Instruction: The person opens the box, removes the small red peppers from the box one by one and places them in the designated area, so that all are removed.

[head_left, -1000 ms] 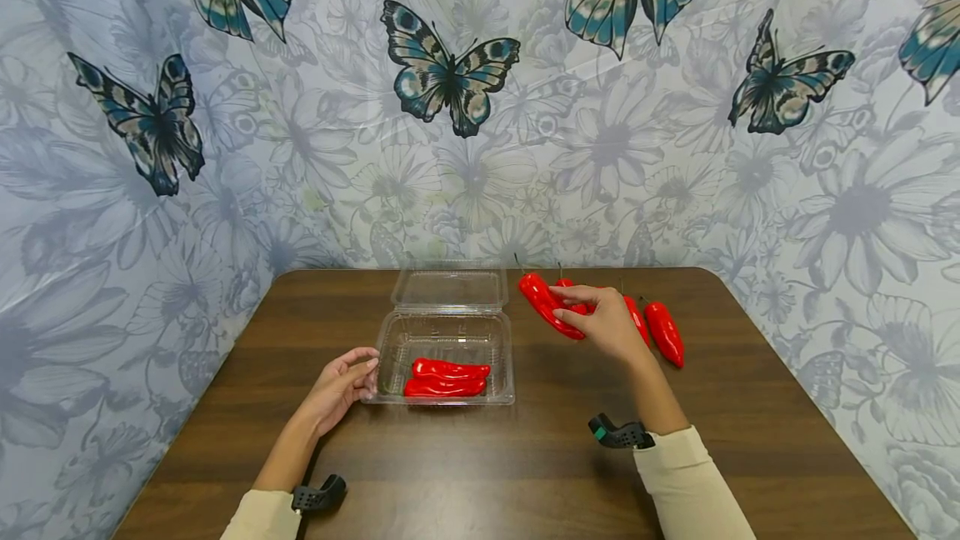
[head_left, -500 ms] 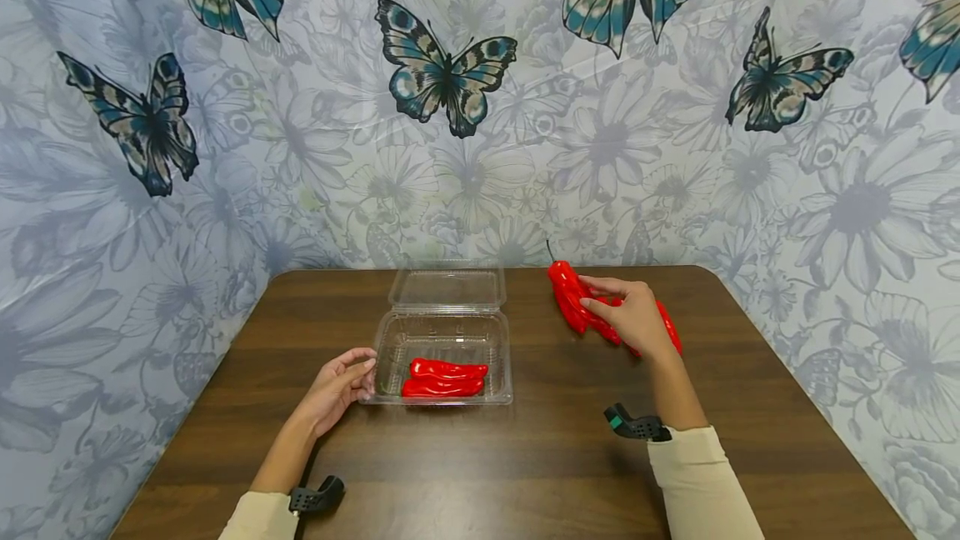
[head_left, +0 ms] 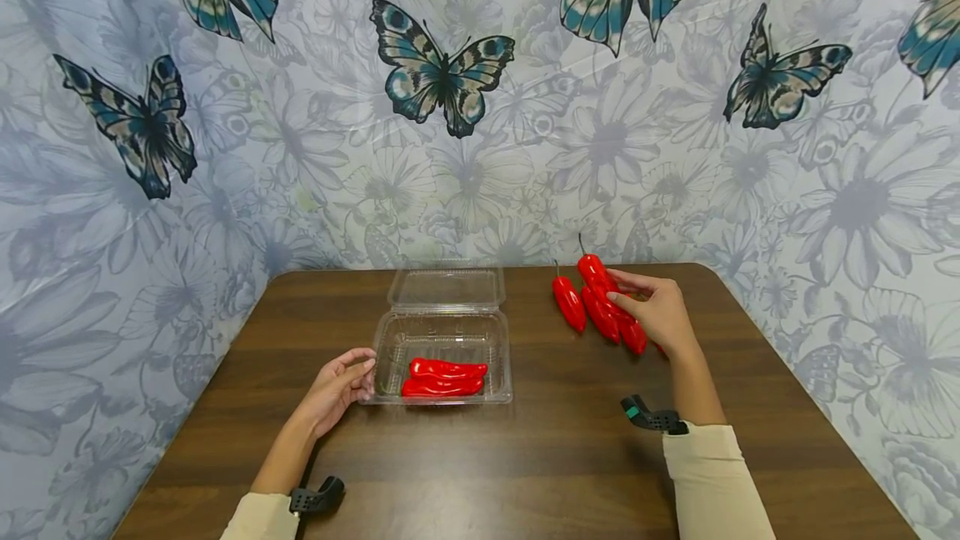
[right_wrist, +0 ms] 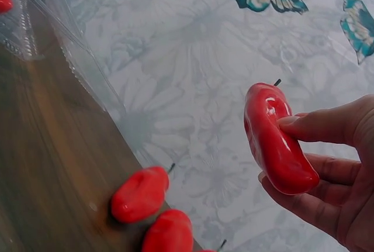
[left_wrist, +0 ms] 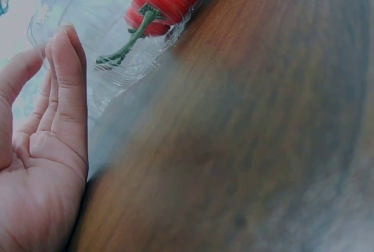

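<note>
Two peppers (head_left: pixel 448 369) boxed, others out

Box (head_left: pixel 450 340): pair side by side within; lid (head_left: pixel 447 287) up, not yet closed.
Right hand (head_left: pixel 658 313): held pepper (right_wrist: pixel 274 141) between thumb and fingers, unboxed.
Left hand (head_left: pixel 337 386): fingers nearly straight, touching box's left side.
Table (head_left: pixel 487 473): three loose peppers (head_left: pixel 568 305), a fourth mostly hidden, seemingly remaining.

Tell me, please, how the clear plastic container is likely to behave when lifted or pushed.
The clear plastic container is probably light and flexible, since its walls look thin. Its open lid seems hinged at the back, so might swing. The two red peppers inside look smooth and glossy, so could slide if it tilts.
</note>
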`<state>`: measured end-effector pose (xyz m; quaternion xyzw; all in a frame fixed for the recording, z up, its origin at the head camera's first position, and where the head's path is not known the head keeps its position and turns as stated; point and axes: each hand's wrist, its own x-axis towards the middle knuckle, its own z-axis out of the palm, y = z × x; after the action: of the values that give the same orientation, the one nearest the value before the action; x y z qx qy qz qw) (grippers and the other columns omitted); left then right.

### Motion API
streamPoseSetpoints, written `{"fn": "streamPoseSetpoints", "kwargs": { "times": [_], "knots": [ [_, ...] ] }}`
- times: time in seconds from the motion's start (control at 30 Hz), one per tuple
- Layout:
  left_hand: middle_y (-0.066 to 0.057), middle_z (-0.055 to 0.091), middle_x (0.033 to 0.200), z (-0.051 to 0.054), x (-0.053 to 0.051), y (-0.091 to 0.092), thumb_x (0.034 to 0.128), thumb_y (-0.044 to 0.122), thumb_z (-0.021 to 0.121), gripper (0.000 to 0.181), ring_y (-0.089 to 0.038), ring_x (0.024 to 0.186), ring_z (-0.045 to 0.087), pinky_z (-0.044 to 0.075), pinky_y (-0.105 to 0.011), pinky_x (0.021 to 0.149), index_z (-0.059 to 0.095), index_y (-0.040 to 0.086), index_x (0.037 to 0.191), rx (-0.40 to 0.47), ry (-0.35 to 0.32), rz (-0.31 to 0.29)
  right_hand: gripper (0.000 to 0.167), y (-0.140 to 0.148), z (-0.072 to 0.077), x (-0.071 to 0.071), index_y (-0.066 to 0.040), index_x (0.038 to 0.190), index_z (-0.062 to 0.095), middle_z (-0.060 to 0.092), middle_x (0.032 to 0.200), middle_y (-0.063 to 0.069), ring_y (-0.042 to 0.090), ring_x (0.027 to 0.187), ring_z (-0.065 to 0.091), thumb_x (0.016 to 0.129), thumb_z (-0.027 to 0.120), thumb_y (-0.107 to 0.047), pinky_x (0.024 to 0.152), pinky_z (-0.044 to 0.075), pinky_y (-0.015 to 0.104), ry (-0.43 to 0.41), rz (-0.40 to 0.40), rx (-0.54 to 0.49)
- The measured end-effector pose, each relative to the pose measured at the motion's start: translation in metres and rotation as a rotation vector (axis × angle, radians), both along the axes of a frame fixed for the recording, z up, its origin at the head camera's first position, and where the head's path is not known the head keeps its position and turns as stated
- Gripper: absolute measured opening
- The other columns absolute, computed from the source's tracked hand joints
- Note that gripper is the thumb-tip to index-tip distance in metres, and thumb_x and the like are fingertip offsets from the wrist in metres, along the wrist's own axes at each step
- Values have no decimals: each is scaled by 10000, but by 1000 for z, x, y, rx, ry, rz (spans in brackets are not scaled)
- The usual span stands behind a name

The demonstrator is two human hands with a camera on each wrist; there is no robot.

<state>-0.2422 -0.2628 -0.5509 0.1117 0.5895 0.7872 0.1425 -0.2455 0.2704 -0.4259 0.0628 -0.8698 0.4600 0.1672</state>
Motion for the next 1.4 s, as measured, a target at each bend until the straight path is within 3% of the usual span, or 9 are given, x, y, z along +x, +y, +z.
{"fn": "streamPoseSetpoints", "kwargs": {
  "times": [0.37, 0.6, 0.7, 0.87, 1.03, 1.4],
  "knots": [
    [3, 650, 802, -2, 1, -2, 1063, 46, 504, 138, -116, 673, 662, 577, -226, 627, 549, 48, 1193, 22, 5, -6, 407, 27, -10, -5, -142, 1331, 683, 702, 1236, 142, 291, 1086, 671, 940, 757, -228, 736, 526, 122, -14, -82, -7],
    [9, 650, 804, -3, 1, -2, 1069, 39, 485, 145, -114, 675, 662, 576, -225, 627, 576, 100, 1164, 22, 5, -12, 399, 42, -14, -2, -111, 1319, 687, 708, 1212, 165, -37, 932, 625, 942, 754, -226, 746, 505, 90, -11, -127, -1],
    [8, 651, 807, -3, 1, -1, 1068, 38, 485, 143, -114, 677, 662, 577, -226, 628, 570, 85, 1172, 23, 8, -15, 397, 48, -14, 2, -94, 1319, 683, 707, 1205, 182, -103, 895, 599, 949, 744, -225, 744, 494, 71, -9, -148, 1],
    [6, 651, 809, -3, 1, 0, 1067, 42, 490, 144, -114, 678, 660, 575, -225, 625, 539, 31, 1202, 21, 8, -12, 410, 60, -14, 8, -81, 1329, 671, 690, 1225, 215, -138, 870, 572, 960, 727, -251, 717, 506, 80, -13, -181, -9],
    [6, 650, 808, -2, 0, 1, 1066, 53, 500, 153, -116, 677, 659, 573, -225, 625, 528, 14, 1212, 8, 6, -9, 435, 72, -19, 14, -64, 1352, 649, 664, 1246, 259, -145, 838, 575, 965, 717, -250, 639, 568, 180, -43, -205, -43],
    [6, 651, 810, -2, -1, -2, 1069, 48, 491, 184, -116, 680, 661, 574, -223, 627, 503, -28, 1236, 6, 16, -15, 404, 98, -39, 17, 0, 1320, 652, 676, 1193, 292, -179, 782, 539, 971, 701, -198, 666, 500, 72, -43, -246, 17]
  ]
}}
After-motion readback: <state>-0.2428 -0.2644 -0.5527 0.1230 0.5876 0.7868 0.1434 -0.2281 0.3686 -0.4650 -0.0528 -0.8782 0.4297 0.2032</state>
